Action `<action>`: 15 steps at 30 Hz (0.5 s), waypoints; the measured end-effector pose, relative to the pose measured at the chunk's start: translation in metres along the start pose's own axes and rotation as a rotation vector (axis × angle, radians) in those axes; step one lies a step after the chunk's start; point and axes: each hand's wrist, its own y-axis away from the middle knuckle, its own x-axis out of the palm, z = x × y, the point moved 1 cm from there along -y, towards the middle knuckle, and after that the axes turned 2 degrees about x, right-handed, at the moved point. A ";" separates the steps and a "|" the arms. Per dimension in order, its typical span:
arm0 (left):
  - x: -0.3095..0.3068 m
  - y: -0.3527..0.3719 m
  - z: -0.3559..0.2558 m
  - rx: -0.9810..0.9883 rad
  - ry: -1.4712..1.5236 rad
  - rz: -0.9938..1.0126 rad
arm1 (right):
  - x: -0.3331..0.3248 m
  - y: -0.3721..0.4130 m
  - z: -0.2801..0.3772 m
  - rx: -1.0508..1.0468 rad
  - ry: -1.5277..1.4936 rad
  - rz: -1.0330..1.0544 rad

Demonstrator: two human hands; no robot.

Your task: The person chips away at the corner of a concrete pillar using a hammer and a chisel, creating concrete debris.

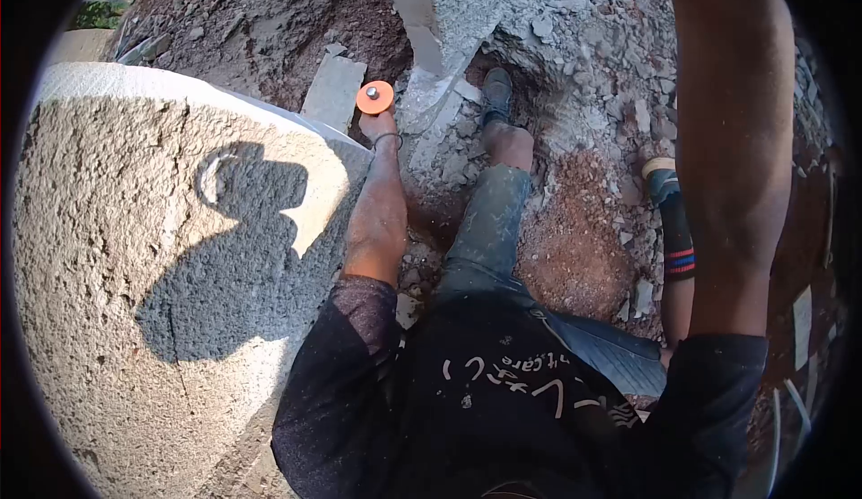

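My left hand [377, 125] is closed below an orange disc-shaped guard, gripping a chisel [372, 92] whose round metal head shows in the disc's centre. The chisel's lower end is hidden beneath the guard and hand. Close by stand a flat grey stone piece [334, 90] and a pale, dusty rock face [429, 95]. My right arm [732, 158] is raised along the right side and runs out past the top edge. The right hand lies outside the picture, so what it holds does not show.
A large rough stone block [99, 220] fills the left side, with my shadow on it. Broken rubble [584, 59] and reddish earth [575, 238] surround my shod feet. One shoe [496, 90] sits in a hollow beside the rock. Pale strips [795, 405] lie at the lower right.
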 end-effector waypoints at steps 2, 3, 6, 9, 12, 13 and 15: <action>-0.003 0.000 0.002 0.030 -0.067 0.018 | 0.014 0.023 -0.017 0.019 -0.003 -0.087; -0.001 0.005 -0.007 0.027 0.008 0.003 | 0.042 0.033 -0.032 0.077 -0.030 -0.093; 0.001 0.006 -0.053 -0.078 0.002 0.023 | 0.234 0.086 -0.120 0.568 0.381 0.014; -0.006 0.018 -0.061 -0.148 -0.001 0.078 | 0.270 0.109 -0.142 0.419 -0.045 0.396; -0.007 0.025 -0.079 -0.116 -0.010 0.014 | 0.151 0.036 -0.060 0.324 -0.122 0.400; -0.001 0.025 -0.077 -0.162 0.251 -0.023 | 0.113 0.012 -0.032 0.222 -0.104 0.332; -0.006 0.011 -0.019 -0.142 0.165 0.012 | 0.055 -0.012 0.006 0.075 -0.080 0.206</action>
